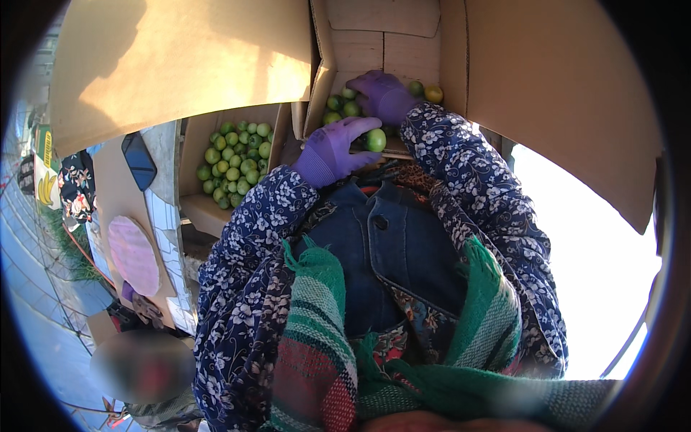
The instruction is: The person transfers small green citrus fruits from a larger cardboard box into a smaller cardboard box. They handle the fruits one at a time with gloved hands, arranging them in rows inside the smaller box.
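My left hand (336, 150), in a purple glove, has its thumb and fingers around a green tomato (375, 140) at the near edge of a cardboard box (356, 51). Deeper inside that box, my right hand (384, 98), gloved alike, reaches over more tomatoes with its fingers bent downward. Its palm side is hidden, so whether it grips one cannot be told. Several green tomatoes (351, 108) lie left of the right hand. Past its wrist on the right rest another green tomato (415, 88) and a yellow-orange one (433, 94).
Left of me stands a second cardboard box (202, 208) with many green tomatoes (237, 162). Large cardboard flaps spread out at left (205, 54) and right (550, 81). Farther left are a dark, flat, glossy object (139, 161) and a pink oval piece (135, 254). Another person (143, 367) is at lower left.
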Demonstrator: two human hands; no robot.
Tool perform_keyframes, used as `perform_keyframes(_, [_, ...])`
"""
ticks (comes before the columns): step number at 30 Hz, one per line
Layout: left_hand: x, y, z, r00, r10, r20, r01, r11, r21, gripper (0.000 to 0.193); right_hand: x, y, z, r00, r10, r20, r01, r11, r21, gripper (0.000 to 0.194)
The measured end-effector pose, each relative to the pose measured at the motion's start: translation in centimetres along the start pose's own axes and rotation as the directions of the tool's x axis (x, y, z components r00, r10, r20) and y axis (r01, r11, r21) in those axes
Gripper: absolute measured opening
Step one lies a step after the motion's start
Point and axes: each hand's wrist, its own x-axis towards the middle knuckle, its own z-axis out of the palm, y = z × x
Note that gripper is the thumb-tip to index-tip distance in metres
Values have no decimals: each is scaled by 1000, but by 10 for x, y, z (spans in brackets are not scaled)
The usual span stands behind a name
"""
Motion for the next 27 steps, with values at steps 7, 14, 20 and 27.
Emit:
perform_keyframes(7, [1,-19,10,937,-86,-339,58,994,-90,58,-7,-23,-44,960,279,32,-251,800,544,33])
perform_keyframes(14, [2,-33,12,894,-76,-442,91,996,12,60,-9,-23,-53,915,34,402,-364,499,787,48])
perform_keyframes(20, [4,-29,17,866,-49,-497,48,999,-16,62,-12,-17,-43,976,103,193,-219,477,851,47])
perform_keyframes(27, [-1,-6,18,954,264,140,-294,913,284,39,13,-10,-32,863,488,-133,-325,736,594,42])
